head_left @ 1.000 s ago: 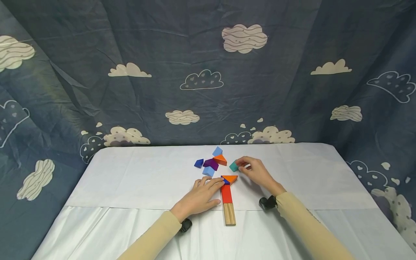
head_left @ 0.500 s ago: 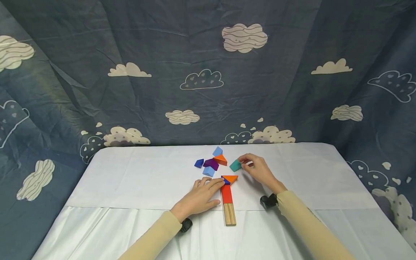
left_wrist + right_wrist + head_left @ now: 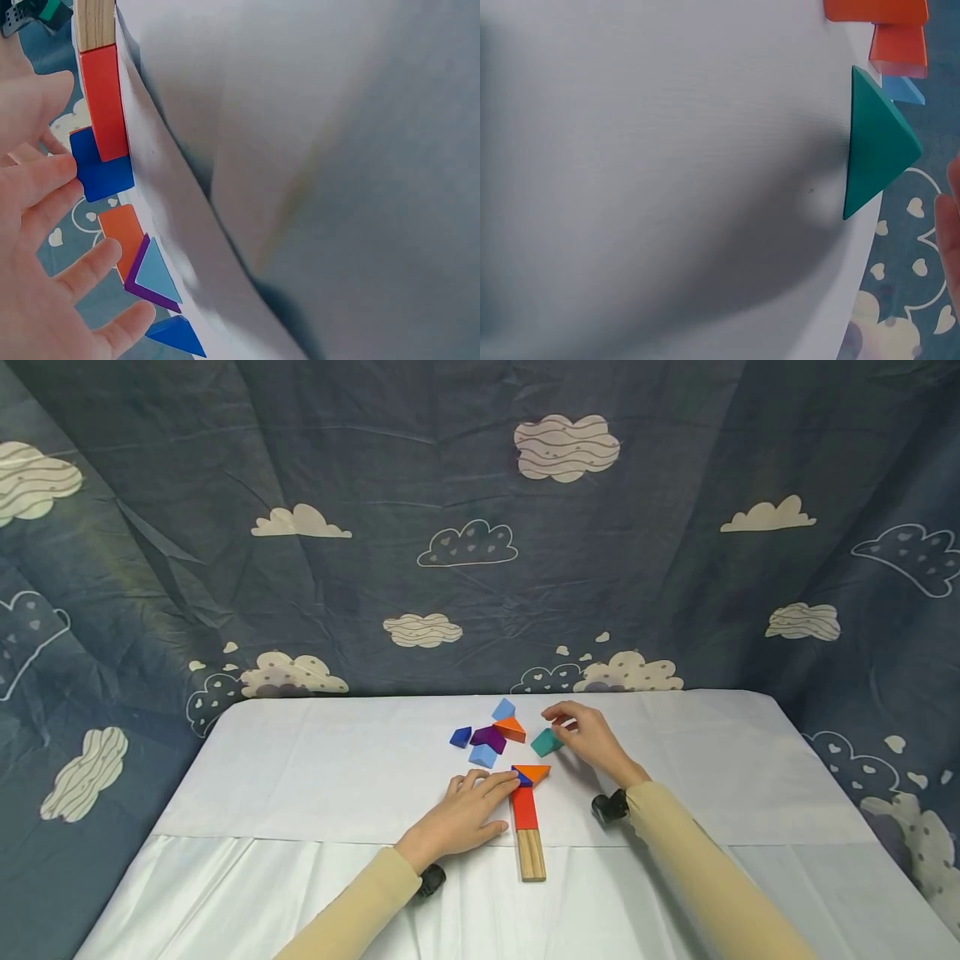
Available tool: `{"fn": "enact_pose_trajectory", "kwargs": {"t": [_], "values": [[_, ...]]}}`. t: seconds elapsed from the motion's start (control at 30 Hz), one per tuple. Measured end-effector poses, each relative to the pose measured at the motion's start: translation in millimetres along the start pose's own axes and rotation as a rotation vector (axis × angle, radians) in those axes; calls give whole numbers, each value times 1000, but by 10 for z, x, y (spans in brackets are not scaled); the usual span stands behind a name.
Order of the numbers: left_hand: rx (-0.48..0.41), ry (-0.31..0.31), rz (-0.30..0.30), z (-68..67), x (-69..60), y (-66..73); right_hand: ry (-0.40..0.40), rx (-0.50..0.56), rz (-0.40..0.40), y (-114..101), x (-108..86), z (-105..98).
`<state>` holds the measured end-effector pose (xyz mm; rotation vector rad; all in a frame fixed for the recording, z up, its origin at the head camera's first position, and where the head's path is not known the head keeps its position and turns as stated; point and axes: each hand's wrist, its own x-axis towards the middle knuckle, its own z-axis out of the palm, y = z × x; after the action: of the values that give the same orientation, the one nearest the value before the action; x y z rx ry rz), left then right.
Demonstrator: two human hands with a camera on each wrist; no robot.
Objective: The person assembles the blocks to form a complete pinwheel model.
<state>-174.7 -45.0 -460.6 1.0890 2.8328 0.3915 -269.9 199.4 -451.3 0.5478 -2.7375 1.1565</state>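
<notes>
My left hand (image 3: 465, 814) lies with its fingers spread, its fingertips touching a blue block (image 3: 524, 781). That block adjoins an orange triangle (image 3: 535, 772) at the top of a column, above a red block (image 3: 525, 810) and a plain wooden block (image 3: 532, 856). In the left wrist view, the left hand (image 3: 45, 217) is beside the blue block (image 3: 103, 169). My right hand (image 3: 592, 741), fingers loosely bent and holding nothing, is over the right side of a teal triangular block (image 3: 546, 742). The right wrist view shows a gap between the teal block (image 3: 877, 146) and the fingers.
Behind the column is a loose group: a purple block (image 3: 489, 739), an orange block (image 3: 512, 729), two light blue blocks (image 3: 482, 756) and a dark blue one (image 3: 461, 737). White cloth (image 3: 315, 777) covers the table, with a cloud-patterned curtain (image 3: 360, 593) behind it.
My right hand has let go of the teal block and risen slightly off it, away from me. More of the block now shows. My left hand has stayed where it was.
</notes>
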Motion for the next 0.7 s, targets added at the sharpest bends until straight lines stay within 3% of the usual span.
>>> {"fn": "enact_pose_trajectory", "kwargs": {"t": [0.7], "values": [[0, -15, -16, -8, 0, 23, -101, -13, -5, -71, 306, 96]]}}
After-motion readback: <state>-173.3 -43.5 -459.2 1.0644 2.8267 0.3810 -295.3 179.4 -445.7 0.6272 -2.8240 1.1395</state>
